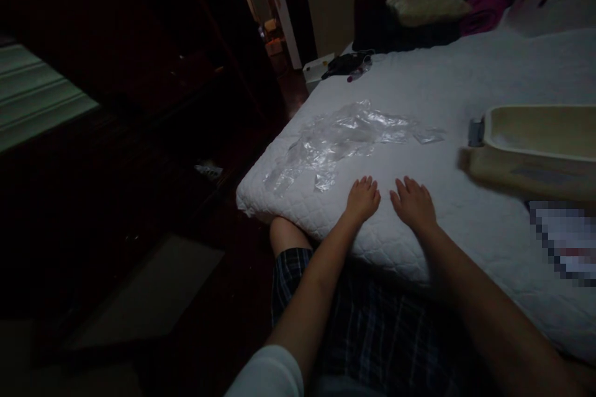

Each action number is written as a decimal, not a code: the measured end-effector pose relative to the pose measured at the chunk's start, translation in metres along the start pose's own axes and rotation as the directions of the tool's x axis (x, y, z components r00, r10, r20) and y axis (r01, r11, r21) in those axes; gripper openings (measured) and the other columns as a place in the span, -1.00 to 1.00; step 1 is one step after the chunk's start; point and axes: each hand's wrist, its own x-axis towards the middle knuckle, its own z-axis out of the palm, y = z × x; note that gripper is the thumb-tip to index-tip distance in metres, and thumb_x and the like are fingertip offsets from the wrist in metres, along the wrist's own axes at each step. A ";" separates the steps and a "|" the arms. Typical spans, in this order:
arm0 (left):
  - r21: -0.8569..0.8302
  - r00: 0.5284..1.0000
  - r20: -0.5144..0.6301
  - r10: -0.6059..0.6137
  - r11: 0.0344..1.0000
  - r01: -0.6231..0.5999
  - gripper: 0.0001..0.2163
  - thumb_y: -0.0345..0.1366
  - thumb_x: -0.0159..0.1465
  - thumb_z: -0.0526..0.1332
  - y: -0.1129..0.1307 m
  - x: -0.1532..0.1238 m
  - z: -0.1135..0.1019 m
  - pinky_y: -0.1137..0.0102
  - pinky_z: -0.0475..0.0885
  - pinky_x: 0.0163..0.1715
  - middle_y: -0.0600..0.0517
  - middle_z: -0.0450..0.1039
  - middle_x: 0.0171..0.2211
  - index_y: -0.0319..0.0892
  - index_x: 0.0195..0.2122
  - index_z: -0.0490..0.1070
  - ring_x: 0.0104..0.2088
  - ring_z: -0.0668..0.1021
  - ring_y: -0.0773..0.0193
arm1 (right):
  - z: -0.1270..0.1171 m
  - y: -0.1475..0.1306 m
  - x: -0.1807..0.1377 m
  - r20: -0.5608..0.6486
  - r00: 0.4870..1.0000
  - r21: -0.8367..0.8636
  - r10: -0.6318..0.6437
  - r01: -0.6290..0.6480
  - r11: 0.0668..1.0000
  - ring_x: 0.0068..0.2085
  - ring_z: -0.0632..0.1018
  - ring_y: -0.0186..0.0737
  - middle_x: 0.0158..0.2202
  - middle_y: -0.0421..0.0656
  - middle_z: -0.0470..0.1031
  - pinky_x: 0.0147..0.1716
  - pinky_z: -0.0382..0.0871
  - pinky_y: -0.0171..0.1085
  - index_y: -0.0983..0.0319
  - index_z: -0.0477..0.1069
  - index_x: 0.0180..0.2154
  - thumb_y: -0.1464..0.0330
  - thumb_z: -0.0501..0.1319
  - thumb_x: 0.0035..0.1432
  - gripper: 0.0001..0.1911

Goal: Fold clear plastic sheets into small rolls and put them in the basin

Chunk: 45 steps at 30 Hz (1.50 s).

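Both of my hands rest palm down near the front edge of a white quilted mattress (447, 173). My left hand (364, 200) lies flat with its fingers stretched forward, holding nothing. A short gap to its right, my right hand (414, 201) is also flat, thumb and fingers spread, with nothing in it. Just beyond the left hand, crumpled clear plastic wrapping (344, 136) is strewn over the bed, apart from the fingers. To the right of the right hand stands a cream-coloured plastic tub (526, 167) with a grey clip at its near end.
Behind the wrapping, a dark bundle (347, 64) lies at the bed's far left edge by a white box (316, 68). Pillows (428, 7) and a magenta cloth (484, 12) are heaped near the headboard. Flat cardboard (158, 291) lies on the dark floor at left. A doorway opens behind.
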 end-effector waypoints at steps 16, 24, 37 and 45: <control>-0.061 0.825 -0.269 -0.497 0.863 0.501 -0.70 -0.42 0.30 0.05 -0.061 -0.056 -0.027 0.14 0.33 0.17 -0.29 0.39 0.10 -0.39 0.03 0.37 0.19 0.40 0.09 | 0.006 0.007 0.000 -0.082 0.997 0.073 0.003 0.003 0.997 0.17 0.35 0.10 0.16 0.22 0.34 0.14 0.15 0.07 0.44 0.35 0.10 0.22 -0.12 0.30 -0.44; -0.069 0.868 -0.206 -0.452 0.891 0.448 -0.76 -0.52 0.26 0.07 -0.026 -0.081 -0.030 0.24 0.46 0.00 -0.11 0.55 -0.12 -0.23 -0.13 0.46 -0.07 0.58 0.21 | 0.000 0.010 -0.004 -0.156 0.987 0.239 0.040 -0.001 0.971 0.06 0.46 0.10 0.02 0.22 0.47 0.05 0.27 0.07 0.43 0.45 -0.01 0.27 -0.09 0.23 -0.49; -0.928 0.880 0.146 -0.452 0.247 0.280 -0.77 -0.19 0.27 0.13 0.053 0.034 0.018 0.47 0.33 -0.35 0.11 0.39 -0.50 -0.25 -0.38 0.43 -0.43 0.40 0.38 | -0.017 0.012 -0.010 -0.193 0.948 0.380 0.251 -0.164 0.910 -0.13 0.50 0.11 -0.14 0.18 0.49 -0.24 0.35 -0.06 0.33 0.30 0.07 0.14 -0.19 0.28 -0.44; -0.978 0.873 0.132 -0.470 0.082 0.192 -0.72 -0.10 0.24 0.17 0.049 0.019 0.030 0.47 0.31 -0.34 0.10 0.38 -0.50 -0.24 -0.43 0.40 -0.42 0.40 0.39 | -0.023 0.008 -0.010 -0.098 0.961 0.356 0.259 -0.209 0.911 -0.12 0.50 0.09 -0.17 0.15 0.50 -0.19 0.33 -0.06 0.27 0.38 -0.08 0.16 -0.21 0.28 -0.50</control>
